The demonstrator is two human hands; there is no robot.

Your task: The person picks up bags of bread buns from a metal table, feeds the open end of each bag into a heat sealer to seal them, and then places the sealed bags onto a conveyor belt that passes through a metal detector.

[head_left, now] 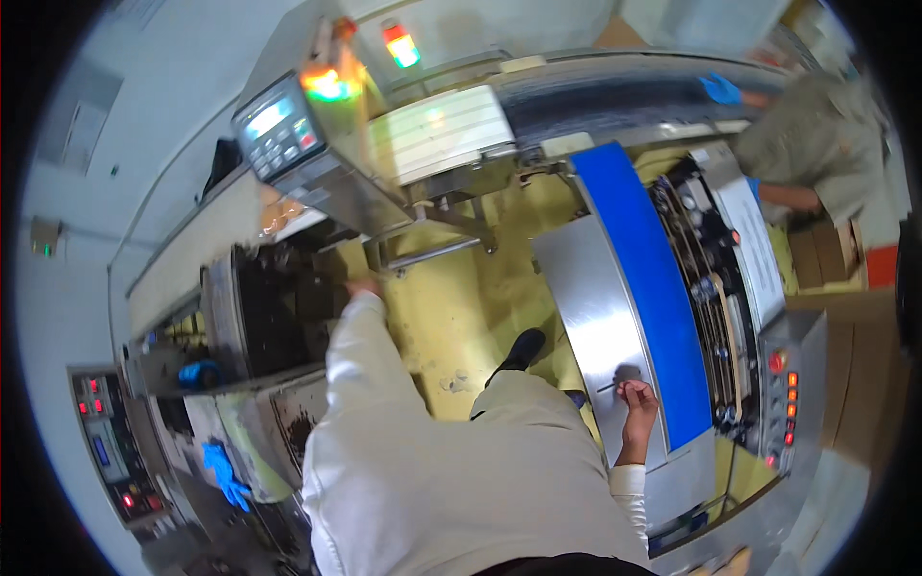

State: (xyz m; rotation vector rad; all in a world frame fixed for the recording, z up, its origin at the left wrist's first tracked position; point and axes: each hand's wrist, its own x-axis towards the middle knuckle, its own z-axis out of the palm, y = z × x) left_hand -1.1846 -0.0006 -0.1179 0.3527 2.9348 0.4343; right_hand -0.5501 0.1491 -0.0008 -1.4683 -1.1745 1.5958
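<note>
Single head-worn fisheye, aimed steeply down over the wearer's pale clothing (461,470), which is closest and fills the bottom. Left hand (363,286) and right hand (638,398) sit mid-range, yellow floor (432,326) below, dark conveyor (615,86) way off up top. Edges bend like crazy toward the rim, corners go black.

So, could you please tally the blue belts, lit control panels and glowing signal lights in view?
Blue belt: 1
Lit control panels: 3
Glowing signal lights: 2
Total: 6
</note>
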